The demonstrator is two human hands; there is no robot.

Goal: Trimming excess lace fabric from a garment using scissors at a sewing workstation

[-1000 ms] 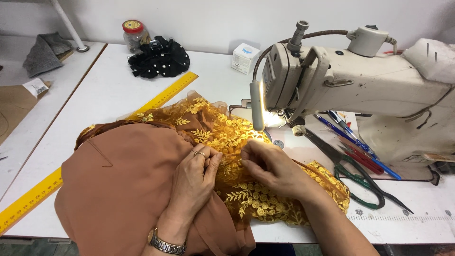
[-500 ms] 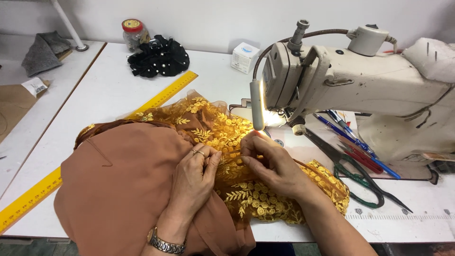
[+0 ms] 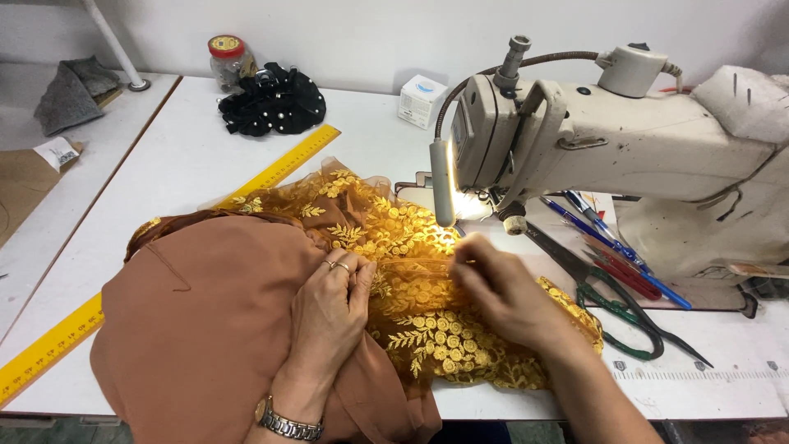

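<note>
**stitchfan:** White bench (image 3: 205, 156) against a plain pale wall, pretty busy setup. What's over on the far left?

**bobbin_bo:** Grey folded cloth (image 3: 72, 92) on the side surface, then a long yellow ruler (image 3: 164, 251) running diagonally across the bench, partly tucked under the fabric. Behind it there's a small jar with a red lid (image 3: 228, 59) and, touching it on the right, a black beaded piece (image 3: 275, 103).

**stitchfan:** And the fabric?

**bobbin_bo:** Plain brown fabric (image 3: 205, 329) bunched at the front edge of the bench, with gold embroidered lace (image 3: 411, 271) lying over its right side and reaching up to the machine's needle area. The left hand (image 3: 329, 316), rings and a metal wristwatch on it, lies flat with curled fingers pressing down right where brown meets lace. The right hand (image 3: 505, 296) is just beside it, fingertips pinched on the lace edge; there's a thin pin-like thing at the fingertips but it's too small to be sure.

**stitchfan:** Right side?

**bobbin_bo:** Cream sewing machine (image 3: 625, 140) with its little lamp (image 3: 444, 185) lit, a small white box (image 3: 422, 100) behind it, and green-handled scissors (image 3: 608, 296) lying beside blue and red pens (image 3: 616, 247) under the machine arm.
</note>
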